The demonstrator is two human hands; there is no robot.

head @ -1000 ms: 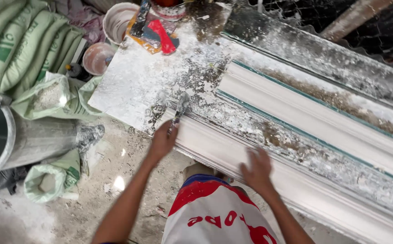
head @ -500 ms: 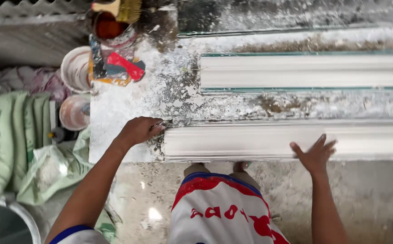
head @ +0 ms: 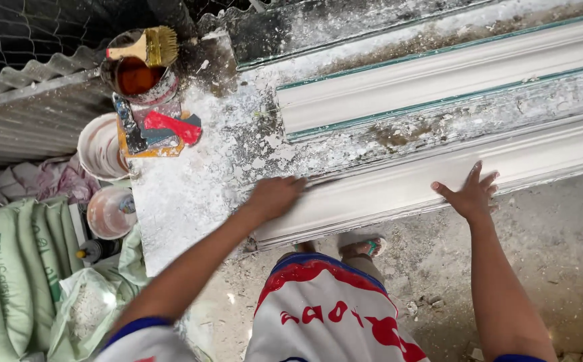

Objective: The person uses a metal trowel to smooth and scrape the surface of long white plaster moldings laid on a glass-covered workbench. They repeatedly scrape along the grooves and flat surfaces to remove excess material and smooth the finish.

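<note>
Plaster dust coats one long counter [head: 191, 201], white and flaky, set over a rough concrete floor [head: 559, 241] with a sheet of corrugated metal [head: 30, 114] and wire mesh behind it.

Two long white plaster mouldings lie on the counter, side by side and apart. The far moulding [head: 439, 74] sits in a green-edged form, untouched. The near moulding [head: 398, 184] lies along the counter's front edge, and both hands are on it.

Several pale green sacks [head: 16, 268] are stacked at lower left on the floor; at least four can be counted, and one lies open beside them.

The left hand [head: 274, 196] rests on the near moulding's left end, its grip curled together; whether it pinches a small tool cannot be told. The right hand [head: 471, 194] lies flat farther along the same moulding, fingers spread apart and clamped on nothing.

Two stained plastic bowls [head: 100, 147] sit just off the counter's left edge, one above the other. One tin [head: 137, 77] of reddish-brown liquid stands at the far left corner, with one brush [head: 145, 45] laid across its rim. One red-handled scraper [head: 167, 127] lies on a small board just beside the tin.
</note>
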